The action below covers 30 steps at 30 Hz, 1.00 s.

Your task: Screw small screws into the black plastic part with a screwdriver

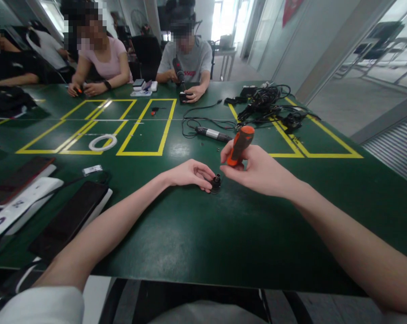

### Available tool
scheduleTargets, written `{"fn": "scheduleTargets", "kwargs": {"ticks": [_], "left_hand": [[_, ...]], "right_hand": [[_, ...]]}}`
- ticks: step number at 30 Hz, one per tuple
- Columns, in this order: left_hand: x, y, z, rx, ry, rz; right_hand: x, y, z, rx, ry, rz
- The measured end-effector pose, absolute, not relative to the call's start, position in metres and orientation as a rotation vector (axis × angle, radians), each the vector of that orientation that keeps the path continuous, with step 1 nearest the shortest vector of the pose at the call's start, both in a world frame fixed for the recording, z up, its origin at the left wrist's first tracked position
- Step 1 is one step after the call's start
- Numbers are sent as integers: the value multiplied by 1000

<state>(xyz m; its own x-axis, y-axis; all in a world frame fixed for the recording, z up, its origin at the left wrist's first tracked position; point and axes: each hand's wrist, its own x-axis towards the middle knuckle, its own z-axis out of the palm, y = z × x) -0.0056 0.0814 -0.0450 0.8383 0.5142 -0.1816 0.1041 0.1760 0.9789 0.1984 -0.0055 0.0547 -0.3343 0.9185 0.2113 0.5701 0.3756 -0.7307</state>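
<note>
My right hand (262,173) is closed around the orange and grey handle of a screwdriver (241,145), held tilted above the table. I cannot make out its shaft or tip. My left hand (190,173) rests on the green table with its fingers curled, pinching a small dark round part (216,185) that has a short metal cylinder standing up from it. The part sits on the tabletop just below and left of the screwdriver, and my left fingers partly hide it.
Beyond my hands lies a black and silver corded tool (213,134); a cable tangle (267,105) is at back right. A white ring (102,142) lies left, phones (71,218) and a power strip (24,204) nearer. Across the table, a person (185,58) holds a power tool (178,71).
</note>
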Motion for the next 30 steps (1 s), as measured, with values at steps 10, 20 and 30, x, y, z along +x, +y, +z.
{"fn": "scheduleTargets", "kwargs": {"ticks": [10, 20, 30], "left_hand": [[-4, 78, -46, 1499, 571, 344], [-4, 75, -44, 1484, 604, 355], [-3, 74, -44, 1561, 616, 378]], "right_hand": [[200, -7, 58, -1237, -2055, 811], [199, -7, 53, -1209, -1974, 841], [198, -3, 51, -1239, -1983, 853]]}}
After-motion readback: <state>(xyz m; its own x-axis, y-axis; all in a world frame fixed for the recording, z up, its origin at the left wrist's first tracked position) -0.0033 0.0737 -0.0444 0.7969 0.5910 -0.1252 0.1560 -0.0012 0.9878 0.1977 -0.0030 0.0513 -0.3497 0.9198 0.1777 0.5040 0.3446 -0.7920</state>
